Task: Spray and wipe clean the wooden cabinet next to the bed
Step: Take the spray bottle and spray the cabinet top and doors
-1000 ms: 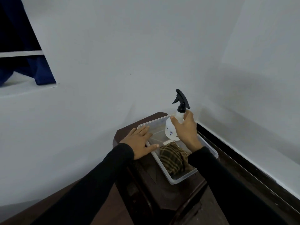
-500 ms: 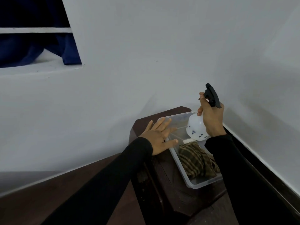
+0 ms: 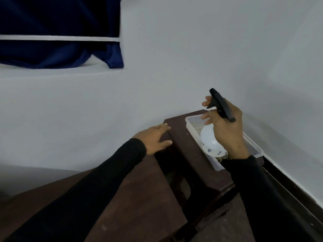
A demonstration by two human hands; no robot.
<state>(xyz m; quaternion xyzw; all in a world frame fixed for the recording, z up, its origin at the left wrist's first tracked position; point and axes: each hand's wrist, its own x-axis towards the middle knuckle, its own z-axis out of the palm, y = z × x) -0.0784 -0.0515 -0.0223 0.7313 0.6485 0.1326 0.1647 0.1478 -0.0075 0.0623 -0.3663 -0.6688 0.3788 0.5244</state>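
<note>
The dark wooden cabinet [image 3: 185, 137] stands in the corner of two white walls. A clear plastic tub [image 3: 194, 126] sits on its top at the right. My right hand [image 3: 227, 131] grips the neck of a white spray bottle [image 3: 210, 142] with a black trigger head, held tilted above the tub, index finger in front of the trigger. My left hand [image 3: 153, 138] rests flat with fingers spread on the cabinet's left top edge. The checked cloth [image 3: 220, 158] in the tub is almost fully hidden behind the bottle and my sleeve.
A dark wooden surface [image 3: 139, 198] lies lower and to the left of the cabinet. A recessed window ledge with a blue curtain [image 3: 61, 55] is at the upper left. A dark skirting [image 3: 288, 186] runs along the right wall.
My right hand has lifted the spray bottle out of the tub and tilted it, moving onto the trigger. My left hand slid from the tub's rim to the cabinet's left edge. The view swung left.
</note>
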